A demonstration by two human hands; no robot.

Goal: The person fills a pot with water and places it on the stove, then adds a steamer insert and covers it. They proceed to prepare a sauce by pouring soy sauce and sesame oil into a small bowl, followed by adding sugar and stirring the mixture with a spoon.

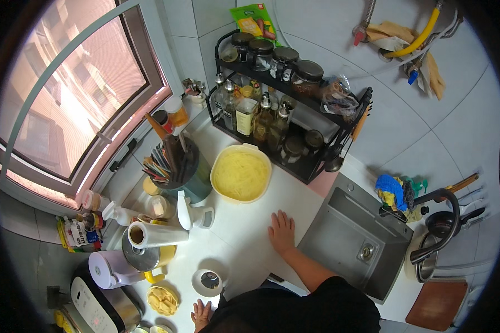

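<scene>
My right hand (281, 233) rests palm down on the white countertop (237, 245), fingers spread, left of the steel sink (312, 233). It holds nothing. Farther back is a cream plastic tub (213, 188) filled with pale yellow shreds (241, 174), perhaps potato. My left hand (201, 315) lies on the counter near the front edge, empty, with its fingers apart. Just beyond its fingertips stands a small white bowl (196, 284) with something dark inside. To its left, a dish holds pale yellow slices (162, 300).
A black two-tier rack (291, 166) carries jars and bottles at the back. Along the left stand a knife block (191, 166), a white spray bottle (196, 214), a plastic-film roll (162, 235), a lidded pot (143, 254) and an appliance (98, 306). A black faucet (454, 208) arches at the sink's right.
</scene>
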